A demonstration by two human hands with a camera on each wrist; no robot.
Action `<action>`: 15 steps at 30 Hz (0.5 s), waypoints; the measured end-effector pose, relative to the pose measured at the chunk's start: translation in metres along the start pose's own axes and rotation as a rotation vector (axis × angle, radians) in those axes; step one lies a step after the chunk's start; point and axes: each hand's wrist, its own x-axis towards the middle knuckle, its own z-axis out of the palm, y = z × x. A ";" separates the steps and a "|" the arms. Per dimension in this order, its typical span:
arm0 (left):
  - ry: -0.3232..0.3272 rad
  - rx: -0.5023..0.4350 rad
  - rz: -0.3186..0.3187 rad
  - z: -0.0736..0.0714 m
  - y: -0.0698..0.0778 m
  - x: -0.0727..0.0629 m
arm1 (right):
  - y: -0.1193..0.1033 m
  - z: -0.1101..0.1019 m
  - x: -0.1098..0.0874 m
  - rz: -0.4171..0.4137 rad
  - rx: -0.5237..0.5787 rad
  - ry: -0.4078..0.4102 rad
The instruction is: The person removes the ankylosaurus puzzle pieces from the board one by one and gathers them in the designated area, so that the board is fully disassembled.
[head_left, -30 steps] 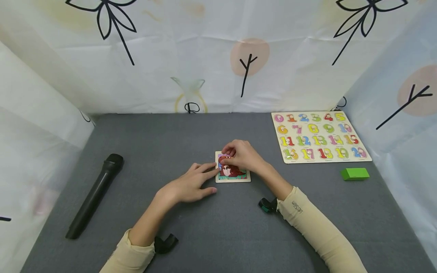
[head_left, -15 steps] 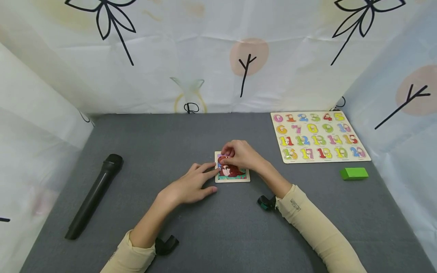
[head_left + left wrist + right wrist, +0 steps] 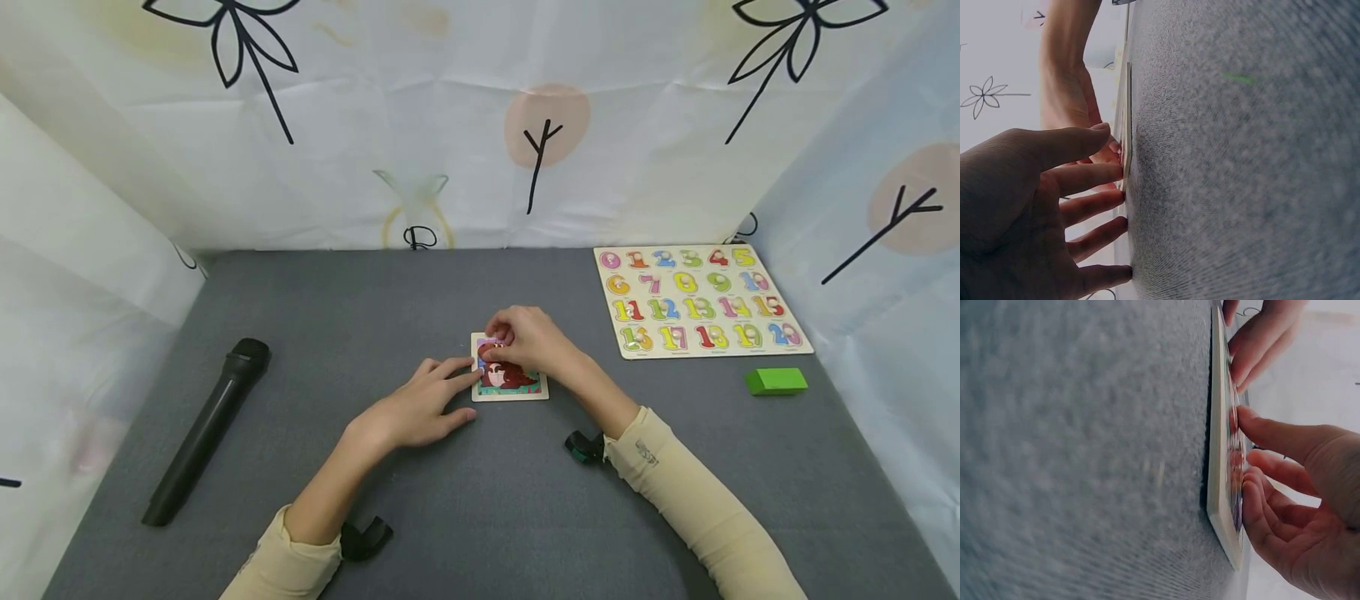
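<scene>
A small square wooden jigsaw puzzle with a pale frame and a red-brown cartoon figure lies flat on the grey table, mid-view. My right hand comes over it from the right, thumb and curled fingers set on a puzzle piece at the upper left of the picture; the hand hides part of it. In the right wrist view the thumb and fingertips sit apart on the picture surface. My left hand lies to the left with fingers spread, its fingertips at the puzzle's left edge and its thumb on the near side.
A black microphone lies slanted at the left. At the back right is a board of colourful numbers, with a green block just in front of it. White printed cloth stands behind and along both sides.
Both hands hold the same position on the puzzle. The whole view has drifted very slightly; nothing is picked up or let go.
</scene>
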 end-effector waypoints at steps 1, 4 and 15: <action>-0.012 -0.010 -0.019 -0.004 0.005 0.000 | -0.001 0.000 0.000 -0.001 -0.010 0.002; -0.016 0.003 -0.032 -0.003 0.004 0.000 | -0.002 0.000 0.000 -0.014 -0.024 0.009; -0.022 0.002 -0.028 -0.005 0.007 -0.001 | 0.001 -0.004 0.003 -0.037 -0.038 -0.022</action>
